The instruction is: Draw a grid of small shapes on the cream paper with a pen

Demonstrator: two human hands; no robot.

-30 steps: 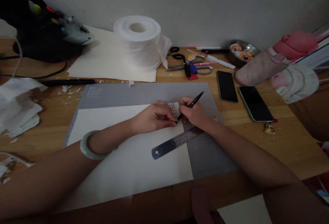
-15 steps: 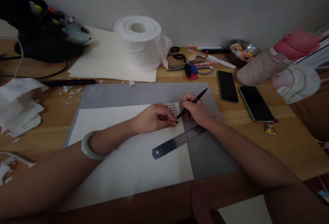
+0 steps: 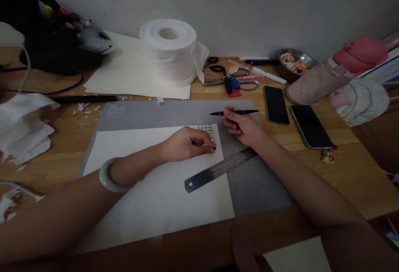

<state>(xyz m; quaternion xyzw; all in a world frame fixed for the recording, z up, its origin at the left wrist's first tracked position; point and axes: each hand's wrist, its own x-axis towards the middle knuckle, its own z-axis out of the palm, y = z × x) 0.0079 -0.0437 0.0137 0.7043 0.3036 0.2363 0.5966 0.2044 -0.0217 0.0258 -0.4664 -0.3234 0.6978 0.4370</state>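
A black pen (image 3: 218, 113) is held in my right hand (image 3: 245, 126), nearly level above the grey mat, its thin tip pointing left. My left hand (image 3: 187, 144) rests on a large white sheet of paper (image 3: 156, 205), thumb and forefinger pinched. Between those fingertips shows a small black thing (image 3: 214, 149), too small to name. Rows of small black outlined cells make up a drawing (image 3: 206, 129) near the sheet's upper right corner, partly covered by the left hand. A metal ruler (image 3: 215, 171) lies slanted across the sheet's right edge, its far end under my right wrist.
Beneath the paper spreads a grey cutting mat (image 3: 255, 189). Behind it stand a tissue roll (image 3: 170, 60), scissors (image 3: 249, 85) and pens. To the right are two phones (image 3: 276, 105), a tilted bottle (image 3: 314, 82) and a metal bowl (image 3: 280, 70). Crumpled tissue (image 3: 25, 122) lies left.
The pen has come away from my left fingertips and swung from steep to nearly level. My right hand has turned and moved slightly right. My left hand stays in place.
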